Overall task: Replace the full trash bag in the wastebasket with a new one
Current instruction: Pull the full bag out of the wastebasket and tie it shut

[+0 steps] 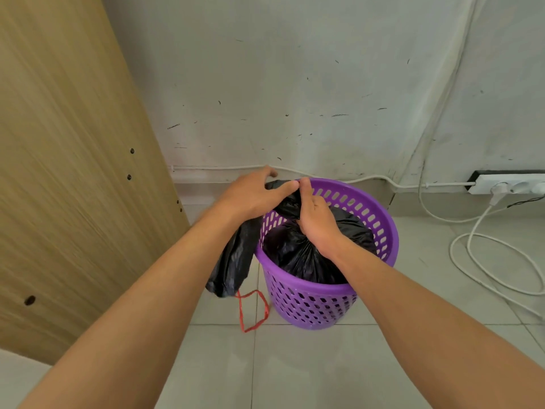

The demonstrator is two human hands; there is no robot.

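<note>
**Over the purple basket: full bag gathered, not yet out**

At nine o'clock a wooden panel (67, 160) stands close beside the work, tight on that flank. Moving right, the left hand (253, 193) sits at the basket's eleven o'clock rim, thumb and fingers pinching black plastic; a length of black bag (233, 261) hangs from it outside the wall, a red drawstring (253, 311) trailing onto the tiles. Whether that is the new liner or a loose part of the old one, I cannot tell. Centre now: the right hand (315, 222) is curled tight round the gathered neck of the full trash bag (298, 255), which sits down inside the wastebasket (312, 305). By my reading the neck is bunched, but lifting out and relining are both to come. At three o'clock, white cables (483, 261) loop across the floor from a power strip (507, 184); straight up looks the clearest way out.
</note>
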